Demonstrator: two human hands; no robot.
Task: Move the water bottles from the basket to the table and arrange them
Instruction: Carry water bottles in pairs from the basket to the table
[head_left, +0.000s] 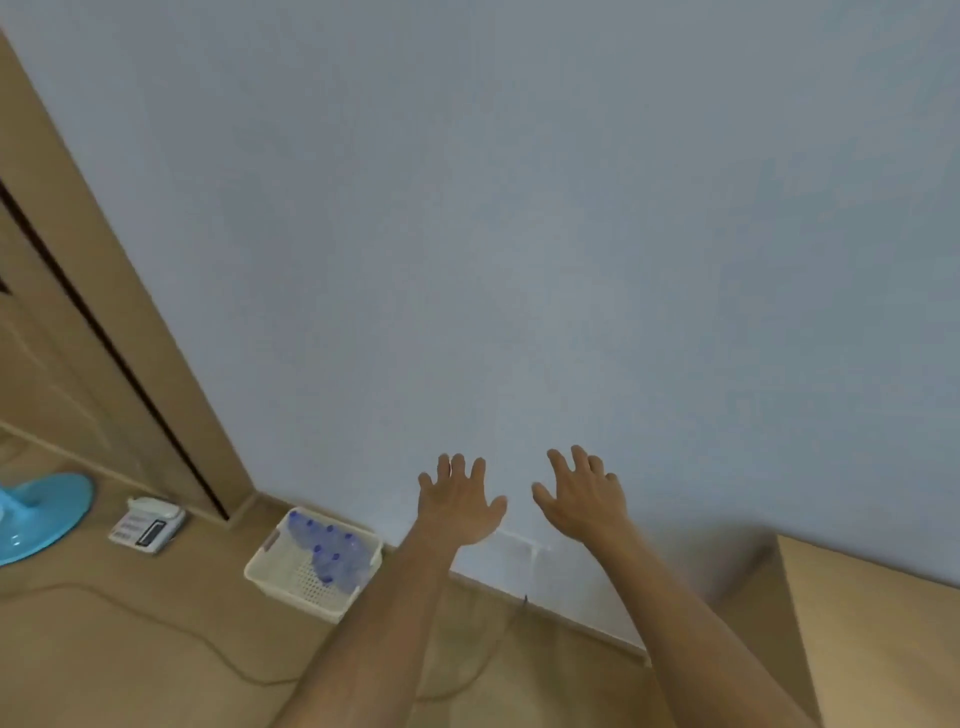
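Note:
A cream plastic basket (280, 577) stands on the floor against the pale wall, left of my arms. Several clear water bottles with blue caps (332, 551) lie and stand inside it, mostly toward its right side. My left hand (460, 501) and my right hand (582, 499) are both raised in front of the wall with fingers spread, holding nothing, above and to the right of the basket. A corner of the wooden table (872, 623) shows at the lower right.
A blue fan base (41, 514) and a white power strip (148, 522) sit on the wooden floor at left, near a wooden door frame (130, 332). A thin cable (156, 618) runs across the floor below the basket.

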